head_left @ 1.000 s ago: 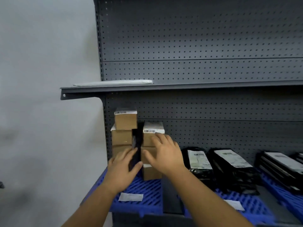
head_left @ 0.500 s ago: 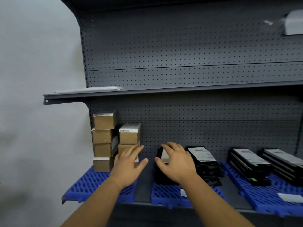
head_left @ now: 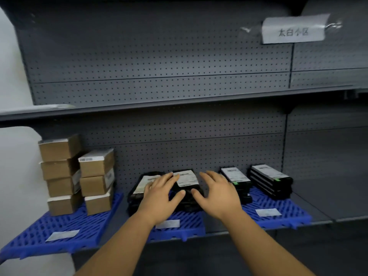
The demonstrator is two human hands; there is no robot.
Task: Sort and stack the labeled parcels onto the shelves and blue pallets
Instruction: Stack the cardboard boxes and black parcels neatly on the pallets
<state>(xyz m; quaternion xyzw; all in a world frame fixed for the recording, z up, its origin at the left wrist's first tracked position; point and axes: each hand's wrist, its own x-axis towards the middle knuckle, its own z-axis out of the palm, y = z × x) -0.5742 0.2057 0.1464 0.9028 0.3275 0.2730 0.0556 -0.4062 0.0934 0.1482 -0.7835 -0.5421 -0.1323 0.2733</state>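
Partly covering black parcels (head_left: 187, 194) (labels blurred), left hand (head_left: 159, 198) and right hand (head_left: 218, 194) spread open.

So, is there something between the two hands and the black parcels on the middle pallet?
Nothing visible is in the way. The left hand already rests with straight fingers on the black parcels on the middle blue pallet; the right hand hangs open just beside them, with only air between.

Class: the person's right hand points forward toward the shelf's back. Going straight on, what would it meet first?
Probably the stack of black parcels just beyond the right hand; depth is unclear, so its fingertips may pass beside it.
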